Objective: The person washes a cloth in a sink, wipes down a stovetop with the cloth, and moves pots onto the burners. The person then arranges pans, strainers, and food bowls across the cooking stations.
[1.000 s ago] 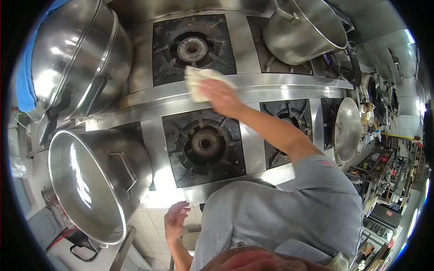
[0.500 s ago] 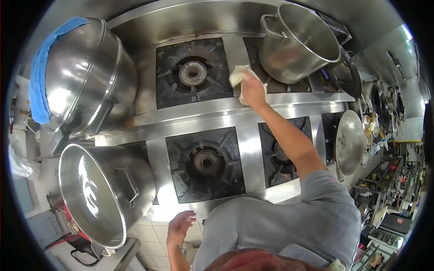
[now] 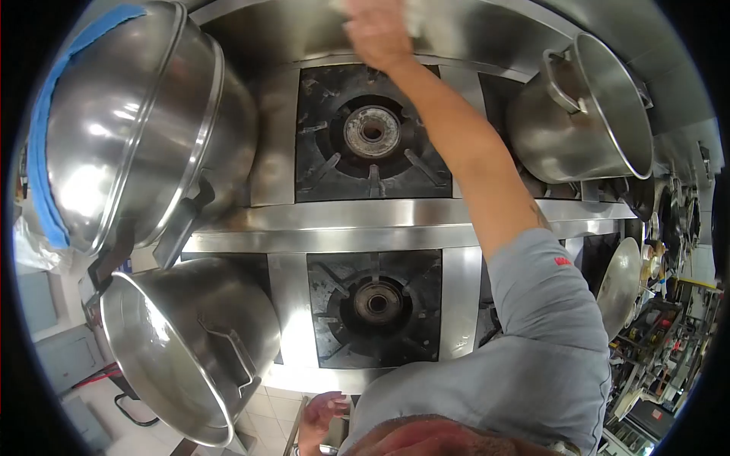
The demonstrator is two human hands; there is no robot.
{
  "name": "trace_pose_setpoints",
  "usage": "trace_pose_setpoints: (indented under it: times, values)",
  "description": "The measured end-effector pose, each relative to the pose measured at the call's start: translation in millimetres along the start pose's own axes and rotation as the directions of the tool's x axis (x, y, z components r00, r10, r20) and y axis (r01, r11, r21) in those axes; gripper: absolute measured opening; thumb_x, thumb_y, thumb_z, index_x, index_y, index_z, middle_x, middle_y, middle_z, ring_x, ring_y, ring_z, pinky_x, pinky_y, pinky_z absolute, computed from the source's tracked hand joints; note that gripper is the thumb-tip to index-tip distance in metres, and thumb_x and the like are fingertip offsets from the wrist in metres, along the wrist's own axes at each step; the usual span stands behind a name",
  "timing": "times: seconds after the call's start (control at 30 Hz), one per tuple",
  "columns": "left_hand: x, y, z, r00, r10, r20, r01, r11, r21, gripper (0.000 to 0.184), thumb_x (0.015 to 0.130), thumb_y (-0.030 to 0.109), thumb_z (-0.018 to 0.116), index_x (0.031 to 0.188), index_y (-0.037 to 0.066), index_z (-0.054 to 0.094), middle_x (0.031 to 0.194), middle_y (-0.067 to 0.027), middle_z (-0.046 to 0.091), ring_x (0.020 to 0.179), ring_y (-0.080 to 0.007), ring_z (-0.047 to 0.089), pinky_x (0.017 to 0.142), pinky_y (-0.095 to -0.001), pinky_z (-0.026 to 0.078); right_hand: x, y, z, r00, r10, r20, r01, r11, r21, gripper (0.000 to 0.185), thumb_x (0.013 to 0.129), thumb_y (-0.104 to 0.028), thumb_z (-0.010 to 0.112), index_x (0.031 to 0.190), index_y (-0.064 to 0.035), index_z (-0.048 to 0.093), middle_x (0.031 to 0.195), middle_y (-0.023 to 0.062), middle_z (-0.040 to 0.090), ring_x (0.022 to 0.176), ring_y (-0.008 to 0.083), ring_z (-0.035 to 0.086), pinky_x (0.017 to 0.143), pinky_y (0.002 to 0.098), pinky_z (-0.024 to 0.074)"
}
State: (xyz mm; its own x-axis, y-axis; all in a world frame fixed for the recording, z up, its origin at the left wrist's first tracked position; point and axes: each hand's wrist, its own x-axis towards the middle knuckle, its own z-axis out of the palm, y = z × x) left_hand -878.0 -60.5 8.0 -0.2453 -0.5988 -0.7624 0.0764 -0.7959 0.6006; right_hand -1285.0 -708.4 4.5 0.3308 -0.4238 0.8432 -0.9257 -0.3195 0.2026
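Note:
My right hand [image 3: 376,34] is stretched far forward, pressing a pale cloth [image 3: 413,17] against the steel backsplash [image 3: 296,32] behind the stove. Part of the cloth is hidden by the hand, which is slightly blurred. Below that arm lies the rear burner [image 3: 372,131] with its black grate. My left hand [image 3: 323,410] hangs low by the stove's front edge, fingers loosely bent and holding nothing. Closest to it stand the front burner [image 3: 377,302] and a large steel pot [image 3: 236,311].
Two big steel bowls [image 3: 106,129], rim to rim, stand at the left with a blue cloth [image 3: 46,175] over them. A tall steel pot [image 3: 555,129] occupies the right rear burner. At the right edge is a wok [image 3: 620,289].
My right hand has moved forward and left with the cloth, from the steel strip beside the rear burner up to the backsplash. The view has shifted; my left hand stays low.

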Motion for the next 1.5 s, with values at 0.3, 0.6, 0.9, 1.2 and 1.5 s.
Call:
trace_pose_setpoints:
  times: [0.3,0.6,0.9,1.2,1.5]
  values:
    - [26.2,-18.8,-61.6,0.928,-0.238,0.286,0.222,0.971,0.086,0.065,0.098,0.035,0.055,0.15,0.004,0.03,0.15,-0.0226,0.037,0.133,-0.0411,0.045,0.102,-0.0523,0.044,-49.5,63.0,2.2,0.893,0.344,0.289,-0.272,0.926,-0.262,0.02,0.083,-0.015,0.053,0.098,-0.0043,0.062,0.078,0.0121,0.068,0.076,0.0361,0.068,0.074,0.0541,0.0544]
    - [39.9,3.3,-44.7,0.921,-0.233,0.311,0.185,0.967,0.176,0.064,0.099,0.037,0.052,0.149,0.003,0.031,0.151,-0.0233,0.037,0.133,-0.0397,0.046,0.102,-0.0525,0.044,-16.8,15.7,0.5,0.392,0.859,0.329,-0.664,0.512,-0.545,0.056,0.101,-0.027,0.038,0.141,0.0117,0.038,0.148,0.04,0.027,0.136,0.0652,0.019,0.115,0.0659,0.0118]
    - [57.0,-102.3,-145.0,0.857,-0.296,0.422,0.3,0.952,0.058,0.077,0.095,0.053,0.055,0.148,0.003,0.031,0.145,-0.0242,0.044,0.128,-0.0422,0.051,0.106,-0.0597,0.04,-11.2,157.4,-23.5,0.437,0.726,-0.531,-0.893,0.281,-0.352,0.052,0.1,-0.031,0.038,0.139,0.0037,0.046,0.145,0.0267,0.044,0.134,0.0441,0.039,0.113,0.0562,0.025]
    - [48.2,48.8,14.3,0.997,-0.052,0.064,0.038,0.978,0.203,0.044,0.102,0.035,0.053,0.123,-0.003,0.058,0.112,-0.0154,0.068,0.096,-0.023,0.069,0.077,-0.0321,0.055,71.8,61.2,-53.5,0.855,0.317,0.41,-0.311,0.947,-0.083,0.033,0.088,-0.023,0.051,0.103,-0.0015,0.07,0.104,0.02,0.07,0.101,0.0321,0.067,0.1,0.0426,0.0443]
    - [29.4,-3.8,-10.6,0.988,-0.15,0.046,0.141,0.976,0.169,0.061,0.101,0.049,0.047,0.135,-0.002,0.048,0.129,-0.0232,0.059,0.112,-0.0355,0.064,0.092,-0.0492,0.052,118.7,60.5,-38.7,0.552,0.486,0.677,-0.469,0.853,-0.23,0.035,0.09,-0.026,0.049,0.107,-0.0075,0.074,0.119,0.017,0.068,0.112,0.0324,0.064,0.091,0.0476,0.0503]
